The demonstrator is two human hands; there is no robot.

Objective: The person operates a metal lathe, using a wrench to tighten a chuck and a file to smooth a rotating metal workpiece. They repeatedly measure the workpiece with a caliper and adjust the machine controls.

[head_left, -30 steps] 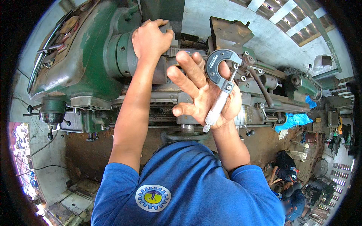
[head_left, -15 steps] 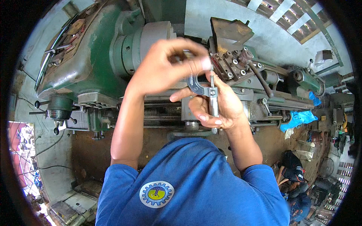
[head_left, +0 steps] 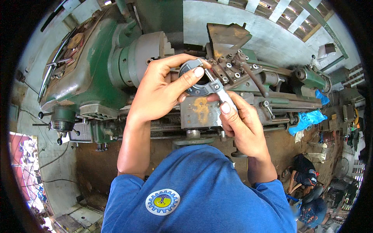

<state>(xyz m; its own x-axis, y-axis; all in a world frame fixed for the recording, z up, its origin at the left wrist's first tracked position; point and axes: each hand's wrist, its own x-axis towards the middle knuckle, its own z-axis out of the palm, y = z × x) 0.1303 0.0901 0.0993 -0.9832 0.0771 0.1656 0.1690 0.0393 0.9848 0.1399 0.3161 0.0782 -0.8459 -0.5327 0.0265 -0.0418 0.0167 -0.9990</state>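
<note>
Both hands hold an outside micrometer point(head_left: 202, 90) in front of the lathe. My left hand point(head_left: 159, 85) grips its dark C-shaped frame, thumb on the near face and fingers curled behind. My right hand point(head_left: 246, 126) is closed round the silver thimble, with the thumb and index finger on it. The micrometer tilts, its frame up and left, its thimble down and right. Whether anything sits between the anvil and the spindle is too small to make out. Beyond the hands are the lathe chuck point(head_left: 149, 54) and the tool post point(head_left: 233, 64).
The green headstock point(head_left: 89, 66) fills the left. A long lever point(head_left: 256, 81) juts from the tool post toward me. At right stand the tailstock point(head_left: 311, 77) and a blue plastic bag point(head_left: 309, 120). Another person point(head_left: 305, 171) bends low at the lower right.
My left hand, blurred near the spindle before, now grips the micrometer's frame. My right hand has shifted from cradling the tool to pinching its thimble, and the micrometer has tilted.
</note>
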